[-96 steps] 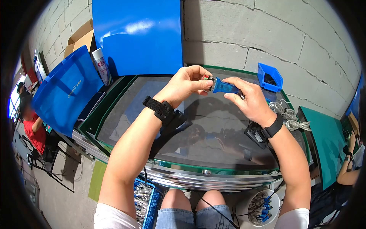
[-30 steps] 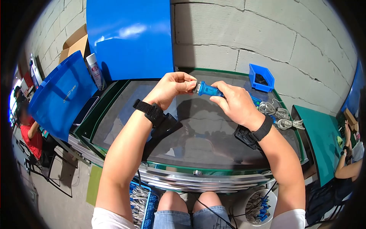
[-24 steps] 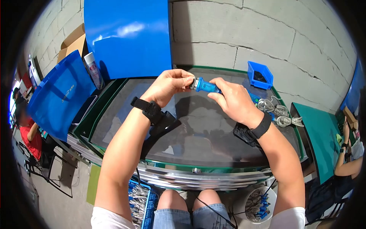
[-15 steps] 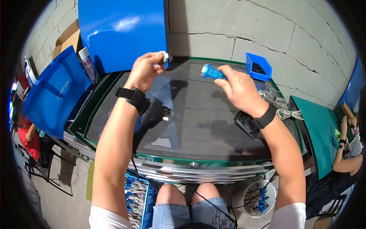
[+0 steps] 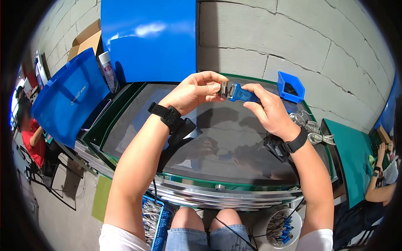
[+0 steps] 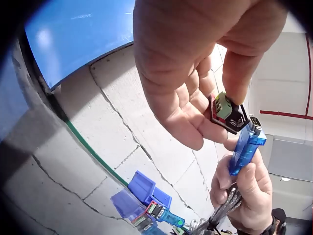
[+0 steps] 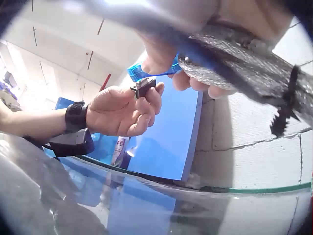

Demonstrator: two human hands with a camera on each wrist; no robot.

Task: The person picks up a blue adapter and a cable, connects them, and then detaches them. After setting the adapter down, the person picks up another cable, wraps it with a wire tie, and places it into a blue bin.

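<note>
Above the middle of the dark tabletop, my left hand [image 5: 197,91] pinches a small board [image 5: 222,88] between thumb and fingers. Seen from the left wrist, this board [image 6: 225,113] carries a green terminal block and a black part. My right hand [image 5: 274,113] grips a translucent blue connector [image 5: 245,95], its metal end facing the board. The two ends are very close; I cannot tell if they touch. A bundled grey cable [image 7: 230,61] hangs from the blue connector [image 7: 139,71] by the right hand in the right wrist view.
A blue bin [image 5: 291,88] stands at the back right, near coiled cables [image 5: 320,138]. A blue folder-like sheet [image 5: 69,98] and a spray can [image 5: 109,72] are at the left. Below the table edge are a blue basket [image 5: 166,228] and a white bucket [image 5: 296,228] holding cables.
Half a second ago the hands were apart, the board up at the left. The left hand has come right and down, so board and connector are now end to end.
</note>
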